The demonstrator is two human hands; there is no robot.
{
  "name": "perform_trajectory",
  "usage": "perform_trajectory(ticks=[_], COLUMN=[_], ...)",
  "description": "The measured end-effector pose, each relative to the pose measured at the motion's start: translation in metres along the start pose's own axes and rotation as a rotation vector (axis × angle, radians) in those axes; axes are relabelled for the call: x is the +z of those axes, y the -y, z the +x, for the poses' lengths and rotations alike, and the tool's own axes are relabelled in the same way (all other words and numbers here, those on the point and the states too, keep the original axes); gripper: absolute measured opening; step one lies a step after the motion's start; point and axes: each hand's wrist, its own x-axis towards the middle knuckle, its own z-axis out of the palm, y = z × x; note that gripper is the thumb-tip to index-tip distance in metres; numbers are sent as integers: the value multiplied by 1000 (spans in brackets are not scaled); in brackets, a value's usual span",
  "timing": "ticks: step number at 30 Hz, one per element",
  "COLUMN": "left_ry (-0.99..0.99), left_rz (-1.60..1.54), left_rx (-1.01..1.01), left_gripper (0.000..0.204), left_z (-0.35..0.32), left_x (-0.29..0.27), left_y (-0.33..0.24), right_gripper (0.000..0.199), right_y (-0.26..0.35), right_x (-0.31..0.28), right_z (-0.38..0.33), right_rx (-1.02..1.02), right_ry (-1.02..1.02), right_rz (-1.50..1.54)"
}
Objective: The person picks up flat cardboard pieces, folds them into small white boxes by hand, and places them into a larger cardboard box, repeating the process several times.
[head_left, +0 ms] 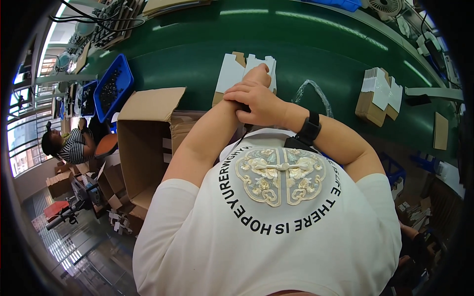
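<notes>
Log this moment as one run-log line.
right hand: laid over left wrist | left hand: on flat white cartons | surface: green belt | left side: open brown box

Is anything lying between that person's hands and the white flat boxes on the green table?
Nothing visible does. The right hand lies over the left hand, whose knuckles already overlap the stack of flat boxes on the green table. A clear plastic bag lies off to the right, beside the stack, not between.
</notes>
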Motion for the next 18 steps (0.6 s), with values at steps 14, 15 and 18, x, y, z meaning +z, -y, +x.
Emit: perform_trajectory(ticks=[14,15,18], left_ry=[-80,-104,-156], left_rz=[259,251,238], left_rx=[332,318,296], left_gripper=[30,32,37], left_z=[-27,-25,-20], left_x=[2,4,6], left_y=[8,9,10], right_gripper=[36,36,37], right_y=[-24,-26,-30], right_x=[9,9,10], right_z=[-11,-11,-10], right_rx=[27,27,12], right_ry=[24,23,11], right_rz=[75,73,65])
